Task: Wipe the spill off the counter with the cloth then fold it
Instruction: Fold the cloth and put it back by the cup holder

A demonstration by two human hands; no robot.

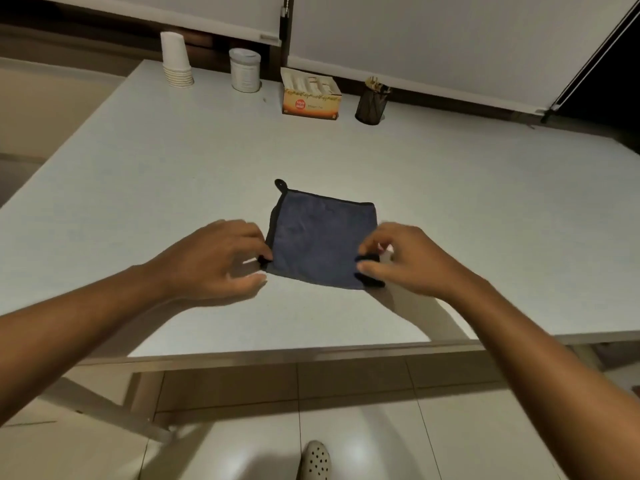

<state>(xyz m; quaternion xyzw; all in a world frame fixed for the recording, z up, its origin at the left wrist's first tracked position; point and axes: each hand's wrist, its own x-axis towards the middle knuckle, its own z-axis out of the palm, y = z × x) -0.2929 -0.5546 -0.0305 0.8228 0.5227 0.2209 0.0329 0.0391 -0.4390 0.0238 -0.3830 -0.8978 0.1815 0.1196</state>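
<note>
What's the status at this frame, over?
Left hand and right hand pinching near corners of cloth. Cloth flat on counter. Nothing in the way.

cloth (322, 239) | dark blue, black trim, corner loop | flat square | mid-counter (173, 174)

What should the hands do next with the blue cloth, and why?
Probably lift the two near corners and carry them over to the far edge, folding the cloth in half. It lies flat on the counter, no spill shows around it, and the left hand and right hand each seem to pinch a near corner, so the fold looks ready to start.
</note>
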